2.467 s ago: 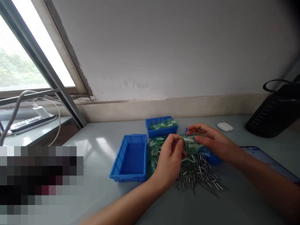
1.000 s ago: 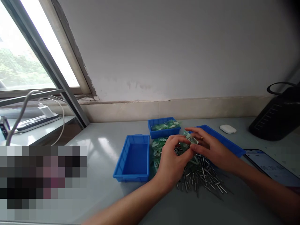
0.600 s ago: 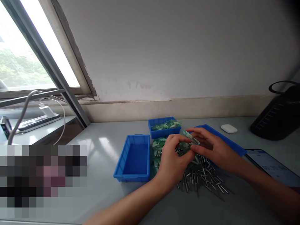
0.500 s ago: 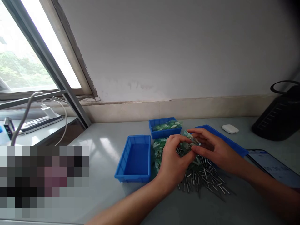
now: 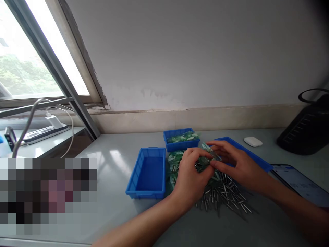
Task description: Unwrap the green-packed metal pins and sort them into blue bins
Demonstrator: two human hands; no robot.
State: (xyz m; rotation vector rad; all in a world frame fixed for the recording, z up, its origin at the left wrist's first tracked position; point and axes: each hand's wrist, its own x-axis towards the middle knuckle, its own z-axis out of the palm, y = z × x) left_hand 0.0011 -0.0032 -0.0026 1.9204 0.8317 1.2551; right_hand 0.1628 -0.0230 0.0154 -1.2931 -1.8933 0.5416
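Between my two hands is a small clear green-tinted plastic bag, with thin metal pieces showing through it. My left hand is closed, thumb and forefinger pinching at the bag's near edge. From the other side my right hand grips the same bag with bent fingers. Below them lies a loose pile of thin metal blind rivets, spread over the table. More green-tinted bags sit beside and partly behind my left hand. The exact contact of the fingertips is partly hidden.
A blue bin with a bare bottom stands left of the pile. Behind is a smaller blue bin with green bags. A blue tray, phone, white case and black bottle are on the right.
The hands keep nearly the same pose, the bag still between them. The whole view has shifted very slightly; nothing is let go.
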